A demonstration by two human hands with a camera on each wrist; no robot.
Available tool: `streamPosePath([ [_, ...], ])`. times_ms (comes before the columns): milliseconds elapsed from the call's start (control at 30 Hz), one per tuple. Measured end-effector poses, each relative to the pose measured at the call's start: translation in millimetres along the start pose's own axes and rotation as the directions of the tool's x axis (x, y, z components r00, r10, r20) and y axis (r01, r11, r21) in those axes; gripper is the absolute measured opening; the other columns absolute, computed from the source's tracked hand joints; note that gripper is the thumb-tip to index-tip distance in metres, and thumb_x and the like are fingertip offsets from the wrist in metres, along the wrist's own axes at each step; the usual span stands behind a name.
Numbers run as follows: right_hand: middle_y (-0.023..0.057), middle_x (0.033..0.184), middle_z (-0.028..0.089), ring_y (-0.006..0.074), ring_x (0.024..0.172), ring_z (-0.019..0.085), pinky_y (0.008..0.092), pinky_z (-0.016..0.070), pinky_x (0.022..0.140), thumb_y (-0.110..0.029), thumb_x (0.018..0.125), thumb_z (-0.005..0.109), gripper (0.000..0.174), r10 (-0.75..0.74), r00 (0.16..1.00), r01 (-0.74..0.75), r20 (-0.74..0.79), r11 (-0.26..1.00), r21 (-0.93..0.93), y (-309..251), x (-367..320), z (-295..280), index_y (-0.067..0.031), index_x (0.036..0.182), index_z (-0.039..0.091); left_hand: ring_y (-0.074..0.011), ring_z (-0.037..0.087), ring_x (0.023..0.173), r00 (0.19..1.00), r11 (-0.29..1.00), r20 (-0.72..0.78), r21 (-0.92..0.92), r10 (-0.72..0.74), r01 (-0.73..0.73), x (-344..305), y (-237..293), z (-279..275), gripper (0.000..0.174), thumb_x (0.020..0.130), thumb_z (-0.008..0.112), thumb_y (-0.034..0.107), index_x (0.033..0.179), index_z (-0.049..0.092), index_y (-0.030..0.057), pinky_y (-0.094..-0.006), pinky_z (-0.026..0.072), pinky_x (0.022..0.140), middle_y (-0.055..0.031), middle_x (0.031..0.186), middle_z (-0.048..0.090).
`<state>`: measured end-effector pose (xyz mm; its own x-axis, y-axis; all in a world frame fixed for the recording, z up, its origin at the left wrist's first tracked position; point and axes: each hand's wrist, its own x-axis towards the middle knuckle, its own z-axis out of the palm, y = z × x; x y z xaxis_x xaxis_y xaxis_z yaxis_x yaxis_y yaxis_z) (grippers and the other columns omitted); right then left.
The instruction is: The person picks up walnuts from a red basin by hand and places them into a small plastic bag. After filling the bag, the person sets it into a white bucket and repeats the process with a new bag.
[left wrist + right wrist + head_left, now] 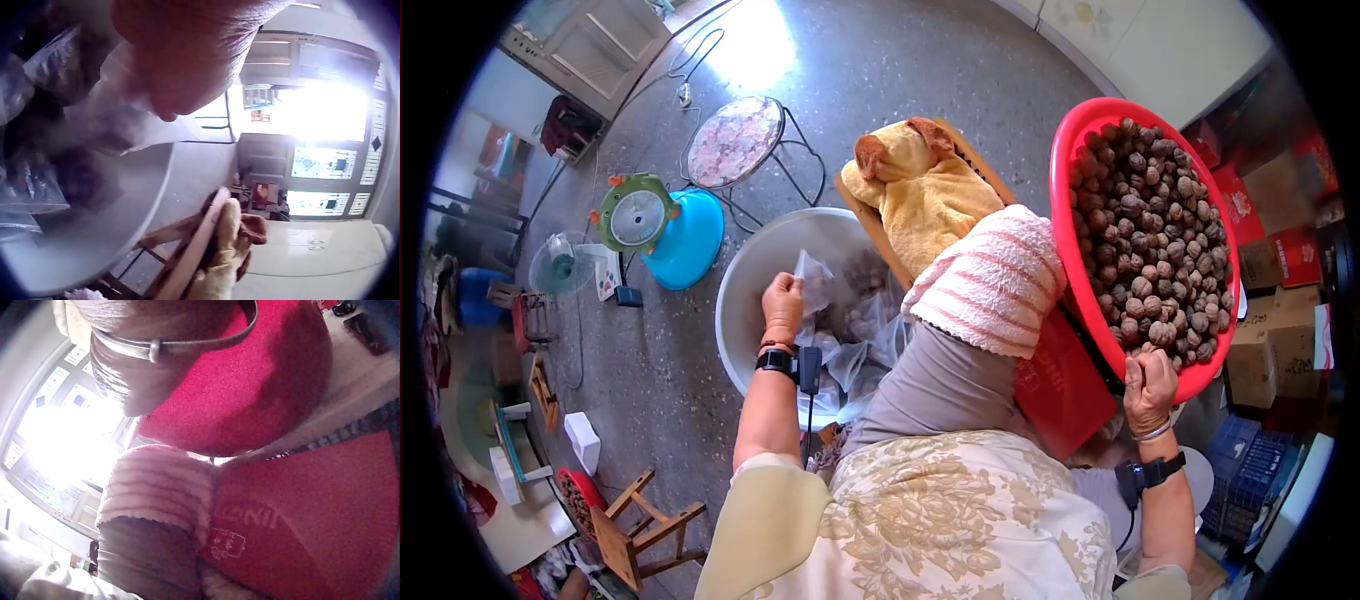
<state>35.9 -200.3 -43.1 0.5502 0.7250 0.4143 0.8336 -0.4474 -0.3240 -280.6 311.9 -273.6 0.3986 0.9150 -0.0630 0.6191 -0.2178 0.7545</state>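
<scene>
My left hand (782, 305) pinches a clear plastic bag (814, 285) over the large pale tub (735, 300). In the left wrist view, the bag (119, 119) hangs below the hand, and other bags with dark contents (59, 62) lie in the tub. At the right, a red basin (1065, 200) is heaped with walnuts (1150, 230). My right hand (1150, 390) is at the basin's near rim, fingertips among the nearest walnuts; I cannot tell whether it grips one. In the right wrist view its fingers are hidden, and the basin's red side (250, 387) shows beyond the bracelet.
A striped towel (1000, 280) covers the knee beside the tub. Behind it, a yellow plush cloth (935, 200) lies over a wooden seat. A round stool (737, 140) and a blue fan base (685, 240) stand on the floor; cardboard boxes (1270, 335) stack at the right.
</scene>
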Motion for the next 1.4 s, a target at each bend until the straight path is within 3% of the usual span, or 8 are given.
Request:
streamPosePath([
  [133,0.0145,0.078,0.054,0.0358,0.068,0.055,0.0447,0.0436,0.060,-0.016,0.095,0.066,0.016,0.025,0.999,-0.025,0.033,1.000,-0.010,1.3,-1.3,-3.4,-0.0046,0.088,0.057,-0.0373,0.070,0.100,0.934,0.919,0.328,0.393,-0.143,0.003,-22.0,-53.5,31.0,0.021,0.085,0.067,0.024,0.097,0.077,0.0105,-0.0445,0.0544,0.092,-0.0190,0.099,0.074],
  [700,0.0141,0.077,0.053,0.0368,0.068,0.055,0.0463,0.0433,0.060,-0.016,0.093,0.067,0.018,0.015,1.000,-0.015,-0.007,1.000,-0.012,-2.4,2.1,-5.9,-0.0052,0.085,0.056,-0.0372,0.069,0.103,0.873,0.906,0.459,0.421,-0.163,-0.052,-67.8,-59.4,28.4,0.024,0.079,0.065,0.017,0.096,0.077,0.0048,-0.0432,0.0527,0.095,-0.0209,0.101,0.074],
  [1167,0.0107,0.075,0.053,0.0327,0.070,0.058,0.0465,0.0462,0.061,-0.025,0.089,0.071,0.021,0.008,0.998,-0.013,-0.066,0.997,-0.071,-3.8,-2.4,-15.2,-0.0092,0.082,0.058,-0.0358,0.057,0.128,0.893,0.909,0.430,0.413,-0.134,-0.062,-46.1,-45.6,41.1,0.059,0.080,0.072,0.022,0.133,0.058,0.0003,-0.0413,0.0444,0.109,-0.0229,0.133,0.062],
  [1200,0.0102,0.075,0.053,0.0316,0.070,0.058,0.0460,0.0465,0.062,-0.027,0.089,0.070,0.022,-0.012,0.998,0.006,-0.059,0.996,-0.093,-1.2,-5.1,-15.1,-0.0094,0.082,0.058,-0.0358,0.060,0.124,0.861,0.960,0.456,0.256,-0.225,0.115,-6.1,-136.7,81.2,0.059,0.080,0.073,0.022,0.133,0.059,-0.0002,-0.0410,0.0465,0.106,-0.0231,0.130,0.064],
  [1233,0.0097,0.076,0.053,0.0306,0.071,0.059,0.0455,0.0468,0.062,-0.028,0.090,0.069,0.023,-0.033,0.998,0.027,-0.050,0.993,-0.117,2.2,-7.6,-14.7,-0.0096,0.082,0.058,-0.0257,0.063,0.068,0.865,0.898,0.477,0.296,0.155,-0.324,-13.1,-142.6,75.9,0.012,0.090,0.063,0.022,0.086,0.064,0.0110,-0.0405,0.0507,0.061,-0.0033,0.071,0.063],
  [1267,0.0096,0.076,0.054,0.0302,0.071,0.059,0.0449,0.0472,0.063,-0.030,0.091,0.067,0.025,-0.029,0.997,0.020,-0.067,0.991,-0.132,3.9,-10.4,-12.8,-0.0100,0.081,0.058,-0.0225,0.059,0.060,0.480,0.486,0.550,0.148,0.684,-0.862,-8.8,-125.3,71.6,0.020,0.091,0.060,0.022,0.075,0.061,0.0112,-0.0358,0.0475,0.053,-0.0027,0.068,0.060],
  [1300,0.0094,0.077,0.054,0.0298,0.070,0.060,0.0442,0.0476,0.064,-0.032,0.092,0.066,0.026,-0.027,0.996,0.015,-0.082,0.990,-0.143,4.8,-11.7,-11.6,-0.0104,0.080,0.057,-0.0294,0.070,0.090,0.686,0.687,0.727,0.491,0.017,-0.536,-3.8,-121.0,74.6,0.038,0.077,0.074,0.021,0.107,0.068,-0.0021,-0.0409,0.0545,0.081,-0.0176,0.099,0.072],
  [1400,0.0091,0.078,0.054,0.0299,0.070,0.062,0.0435,0.0495,0.065,-0.035,0.094,0.063,0.029,-0.039,0.996,0.027,-0.082,0.989,-0.143,6.6,-13.1,-12.1,-0.0106,0.078,0.055,-0.0195,0.066,0.079,0.734,0.990,0.671,0.139,-0.110,0.022,-5.7,-82.6,78.5,0.031,0.080,0.070,0.012,0.108,0.066,-0.0010,-0.0351,0.0555,0.071,-0.0103,0.092,0.069],
])
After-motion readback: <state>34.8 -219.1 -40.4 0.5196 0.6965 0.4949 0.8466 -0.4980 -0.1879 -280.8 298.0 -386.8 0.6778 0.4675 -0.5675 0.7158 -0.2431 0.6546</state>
